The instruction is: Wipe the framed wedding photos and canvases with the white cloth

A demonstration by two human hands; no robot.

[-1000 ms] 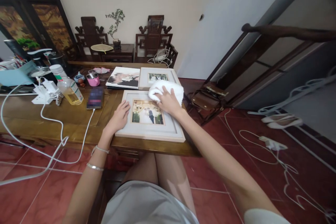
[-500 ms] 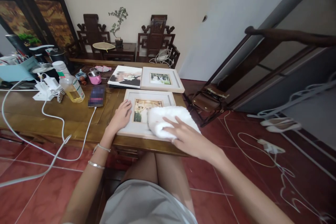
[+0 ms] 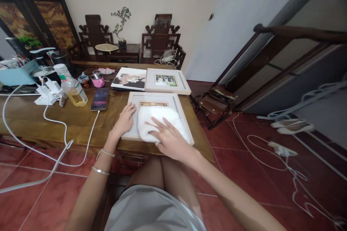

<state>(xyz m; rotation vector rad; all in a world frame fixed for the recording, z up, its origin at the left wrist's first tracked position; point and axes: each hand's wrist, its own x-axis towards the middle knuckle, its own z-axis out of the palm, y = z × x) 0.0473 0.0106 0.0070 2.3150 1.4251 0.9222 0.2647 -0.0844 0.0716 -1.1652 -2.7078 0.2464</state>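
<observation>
A picture frame (image 3: 182,110) with a pale wooden rim lies flat on the table near its front edge. My left hand (image 3: 125,120) holds the frame's left side, its fingers laid over the rim. On the frame's surface sits a folded, fluffy white cloth (image 3: 173,115), covering most of the picture inside. My right hand (image 3: 170,139) presses down on this cloth, fingers spread across it and partly sunk into its folds. Only the top strip of the picture shows above the cloth.
Behind lie a second picture frame (image 3: 183,79) and a photo album (image 3: 130,78). To the left are a phone (image 3: 99,98) on a charging cable, a bottle (image 3: 74,92), a pink cup (image 3: 98,80) and a power strip (image 3: 45,97). A wooden chair (image 3: 217,103) stands at right.
My right hand has slid the white cloth leftward across the frame, uncovering its right side and covering more of the picture. My left hand stays on the frame's left side.
</observation>
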